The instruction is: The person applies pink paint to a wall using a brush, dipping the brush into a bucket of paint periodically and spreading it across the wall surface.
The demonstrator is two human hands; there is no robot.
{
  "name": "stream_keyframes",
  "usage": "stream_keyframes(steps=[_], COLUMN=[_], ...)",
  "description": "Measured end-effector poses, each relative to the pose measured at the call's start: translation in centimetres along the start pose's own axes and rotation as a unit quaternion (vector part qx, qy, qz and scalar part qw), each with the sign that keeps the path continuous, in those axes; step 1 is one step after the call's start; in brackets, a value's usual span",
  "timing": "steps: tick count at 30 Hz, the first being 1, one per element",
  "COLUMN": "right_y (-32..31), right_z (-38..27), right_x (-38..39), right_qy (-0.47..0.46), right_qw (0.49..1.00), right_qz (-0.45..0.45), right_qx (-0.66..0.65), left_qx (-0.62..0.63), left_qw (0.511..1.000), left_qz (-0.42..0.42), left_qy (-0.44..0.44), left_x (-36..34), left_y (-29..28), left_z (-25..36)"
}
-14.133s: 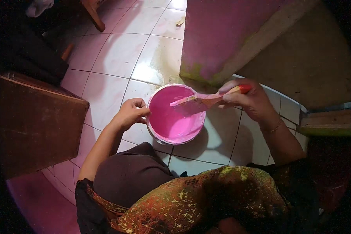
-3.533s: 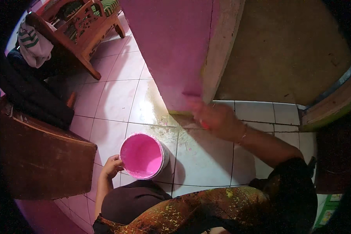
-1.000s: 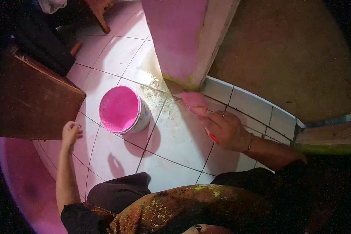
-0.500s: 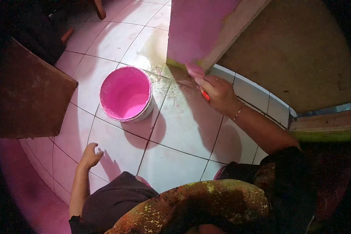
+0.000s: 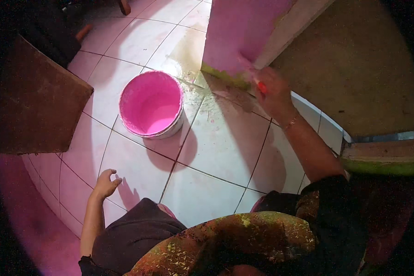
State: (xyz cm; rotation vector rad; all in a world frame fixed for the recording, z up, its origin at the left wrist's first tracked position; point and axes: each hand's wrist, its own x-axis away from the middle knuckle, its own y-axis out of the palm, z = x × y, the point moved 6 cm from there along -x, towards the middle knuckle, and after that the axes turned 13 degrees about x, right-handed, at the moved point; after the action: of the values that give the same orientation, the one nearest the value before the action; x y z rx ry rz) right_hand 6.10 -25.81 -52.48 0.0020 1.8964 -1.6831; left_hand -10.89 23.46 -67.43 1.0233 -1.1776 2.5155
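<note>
Gripped in my right hand [image 5: 275, 94] is a paintbrush [image 5: 261, 87] with an orange-red handle. Its pink-coated bristles touch the lower part of a pink-painted wall end [image 5: 244, 32], close to its corner. A strip of yellow-green shows along the foot of that wall. My left hand [image 5: 106, 185] hangs in the air by my left knee, holding nothing, thumb and fingers apart. Between the hands, farther forward, stands a white bucket [image 5: 137, 92] with pink paint inside, its inner walls coated pink.
White floor tiles [image 5: 207, 188] have paint smears near the wall's foot. A brown board-like piece [image 5: 46, 101] stands at left, with dark furniture [image 5: 46, 37] behind it. A large brown panel [image 5: 345, 69] fills the right side beyond my right arm.
My right hand has moved right and slightly away from me with the paintbrush, the bristles shifting along the wall. My left hand has stayed nearly still. The view has shifted slightly.
</note>
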Motion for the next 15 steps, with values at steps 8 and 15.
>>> stream_keyframes(steps=[8,15], right_y=[4.0,7.4], right_z=[-2.1,-1.1], right_x=[0.1,-0.6], right_qy=[-0.058,-0.014], right_qw=[0.993,0.989], right_qz=[0.007,-0.088], right_qx=[-0.107,-0.121], left_qx=[0.019,0.017], left_qw=[0.999,1.0], left_qz=[0.002,-0.003], left_qy=[0.029,0.009], left_x=[-1.2,-1.0], left_y=[0.7,1.3], left_z=[1.2,1.1])
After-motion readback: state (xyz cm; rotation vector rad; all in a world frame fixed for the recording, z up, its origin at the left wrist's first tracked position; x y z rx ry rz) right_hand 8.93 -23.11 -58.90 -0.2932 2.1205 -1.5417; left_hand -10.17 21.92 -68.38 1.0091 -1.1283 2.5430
